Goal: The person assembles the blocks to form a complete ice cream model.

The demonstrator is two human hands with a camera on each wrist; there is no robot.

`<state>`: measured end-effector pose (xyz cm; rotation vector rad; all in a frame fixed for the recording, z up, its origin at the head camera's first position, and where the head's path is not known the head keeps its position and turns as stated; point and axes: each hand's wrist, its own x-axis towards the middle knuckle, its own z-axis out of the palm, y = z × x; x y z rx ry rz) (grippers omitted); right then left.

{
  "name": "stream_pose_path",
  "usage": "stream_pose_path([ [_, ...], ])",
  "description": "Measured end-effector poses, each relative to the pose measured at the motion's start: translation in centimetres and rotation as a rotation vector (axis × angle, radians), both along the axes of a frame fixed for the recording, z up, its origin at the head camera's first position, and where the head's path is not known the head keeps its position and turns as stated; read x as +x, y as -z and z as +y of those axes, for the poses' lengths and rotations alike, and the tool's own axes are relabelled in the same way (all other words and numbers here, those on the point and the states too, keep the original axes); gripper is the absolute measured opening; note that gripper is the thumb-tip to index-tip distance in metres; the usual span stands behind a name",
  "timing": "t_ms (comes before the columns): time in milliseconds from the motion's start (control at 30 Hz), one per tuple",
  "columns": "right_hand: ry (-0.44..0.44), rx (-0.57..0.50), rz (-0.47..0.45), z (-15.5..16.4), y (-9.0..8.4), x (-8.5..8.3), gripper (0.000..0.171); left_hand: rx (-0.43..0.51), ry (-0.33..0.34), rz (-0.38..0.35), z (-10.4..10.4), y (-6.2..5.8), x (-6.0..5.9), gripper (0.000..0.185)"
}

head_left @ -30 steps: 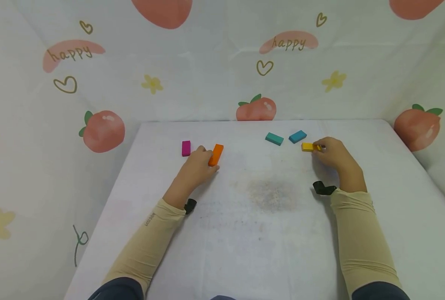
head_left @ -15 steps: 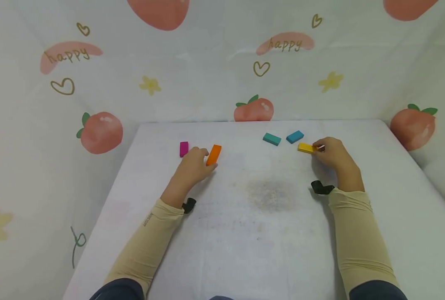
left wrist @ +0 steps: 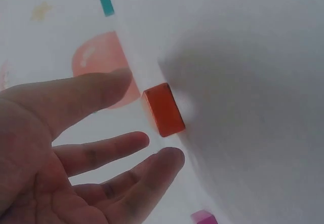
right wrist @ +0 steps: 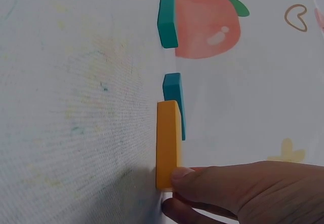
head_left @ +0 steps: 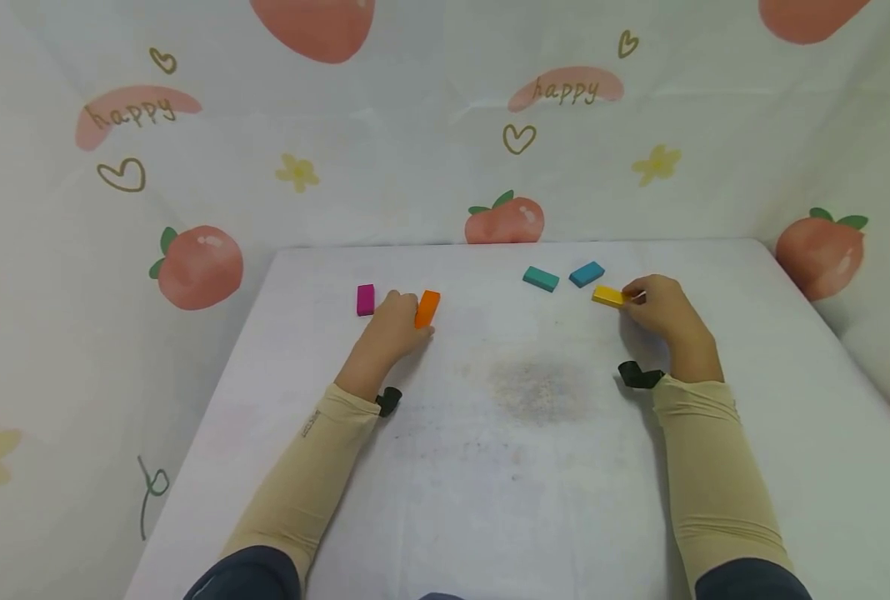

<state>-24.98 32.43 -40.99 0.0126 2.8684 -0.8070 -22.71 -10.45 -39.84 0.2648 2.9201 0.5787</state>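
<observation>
On the table: a white, cloth-covered table top [head_left: 535, 467] with a grey smudge near its middle carries five small flat rectangular blocks, in two groups well apart.
Left hand: the left hand [head_left: 389, 332] rests on the table beside the orange rectangular block [head_left: 427, 308]. From the left wrist view its fingers [left wrist: 109, 150] are straight and loosely spread, palm open, gripping nothing; the thumb reaches toward the block's near end. Whether any fingertip touches it, I cannot tell.
Orange block: lying flat on the left half of the table, just right of the left hand's knuckles in the head view; it shows again in the left wrist view [left wrist: 163, 109].
Right hand: the right hand [head_left: 662, 307] pinches one end of the yellow rectangular block [head_left: 608, 296] between thumb and fingertip, the other fingers curled under. The right wrist view shows the thumb [right wrist: 223, 183] pressed on the block's near end.
Yellow block: on the right half of the table, its underside against the cloth in the right wrist view [right wrist: 168, 144].
Neighbours: a blue rectangular block [head_left: 587, 273] lies just behind the yellow one, and a teal rectangular block [head_left: 540, 278] lies near it to the left.
Far left: a magenta rectangular block [head_left: 366, 299] sits just left of the left hand.
Sleeves: both forearms wear beige sleeves [head_left: 703, 467].
</observation>
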Motion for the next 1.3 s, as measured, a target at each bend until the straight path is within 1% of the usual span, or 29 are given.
stream_pose_path([
  [200,-0.004,-0.004,-0.001,0.1,0.1,-0.2,0.039,-0.008,-0.003,-0.027,0.5,0.0,-0.7,0.032],
  [367,0.005,-0.004,-0.010,0.0,0.1,-0.1,0.039,-0.004,-0.022,-0.040,0.8,0.0,-0.9,0.027],
  [533,0.009,-0.005,-0.011,-0.1,-0.1,-0.1,0.038,0.001,-0.037,-0.053,0.8,-0.2,-1.1,0.027],
  [833,0.016,-0.009,0.019,0.0,0.0,0.0,0.036,0.074,-0.056,-0.069,0.3,-0.2,-1.7,0.035],
  [1067,0.018,0.002,0.024,0.0,0.0,0.1,0.036,0.115,-0.056,-0.100,-0.2,-0.4,-1.7,0.032],
  [1167,0.017,0.003,0.021,0.0,-0.1,0.1,0.036,0.134,-0.078,-0.120,-0.3,-0.5,-1.6,0.038],
  [1300,0.015,0.005,0.015,-0.1,-0.2,0.1,0.036,0.135,-0.100,-0.154,-0.4,-0.6,-1.5,0.047],
])
